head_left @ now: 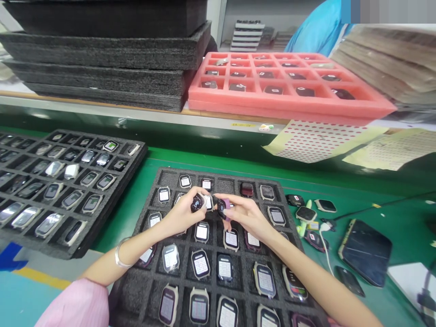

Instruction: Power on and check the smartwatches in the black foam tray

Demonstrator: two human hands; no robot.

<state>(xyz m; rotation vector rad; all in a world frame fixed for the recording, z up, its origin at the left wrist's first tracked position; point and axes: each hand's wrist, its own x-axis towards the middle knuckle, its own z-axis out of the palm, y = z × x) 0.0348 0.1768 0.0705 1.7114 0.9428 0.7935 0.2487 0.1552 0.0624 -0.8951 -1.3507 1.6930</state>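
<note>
My left hand is closed around a smartwatch with a pale case and a lit dark screen. Close beside it, my right hand grips a purple smartwatch, its screen also lit and tilted toward the left. Both hands are above a black foam tray whose compartments hold many watch bodies. Most of those, such as a pale-cased watch, show white screens with rows of boxes. My forearms and hands cover part of the tray's middle.
Another black foam tray of watches lies at left. Black foam trays are stacked on the shelf beside a pink foam tray. At right are loose watches, a white cable and a dark tablet-like device. A person's blue sleeve shows behind.
</note>
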